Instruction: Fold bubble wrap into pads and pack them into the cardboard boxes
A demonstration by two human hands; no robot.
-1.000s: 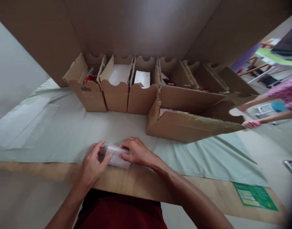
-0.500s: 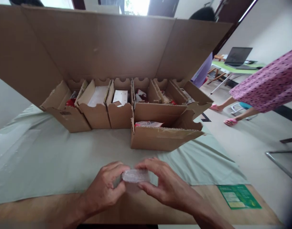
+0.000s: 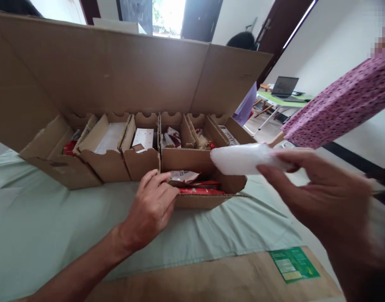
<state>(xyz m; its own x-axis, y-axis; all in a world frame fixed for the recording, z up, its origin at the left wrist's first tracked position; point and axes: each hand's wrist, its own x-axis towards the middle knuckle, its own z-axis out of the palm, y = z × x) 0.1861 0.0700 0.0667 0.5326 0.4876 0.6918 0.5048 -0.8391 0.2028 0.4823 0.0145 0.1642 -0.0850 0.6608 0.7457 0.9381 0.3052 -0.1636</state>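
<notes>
My right hand [image 3: 318, 184] pinches one end of a flat, white, translucent plastic-wrapped bundle [image 3: 239, 159], held in the air right of the front cardboard box [image 3: 205, 202]. What is inside the bundle cannot be made out. My left hand [image 3: 154, 199] is closed over the left end of that box, its fingertips beside a white and red packet [image 3: 184, 177]. A red packet [image 3: 201, 191] lies in the same box, partly behind its front wall. The hand hides the box's left corner.
Behind stands a row of narrow cardboard bins [image 3: 110, 161] holding packets and a white box [image 3: 143, 139]. A tall cardboard panel [image 3: 132, 71] rises at the back. Pale green cloth [image 3: 85, 226] covers the table. A person in a pink skirt [image 3: 343, 100] stands at right, near a laptop [image 3: 285, 87].
Both hands held the bundle low in front; now only my right hand has it, raised to the right. My left hand has moved forward onto the front box. The packets there show more.
</notes>
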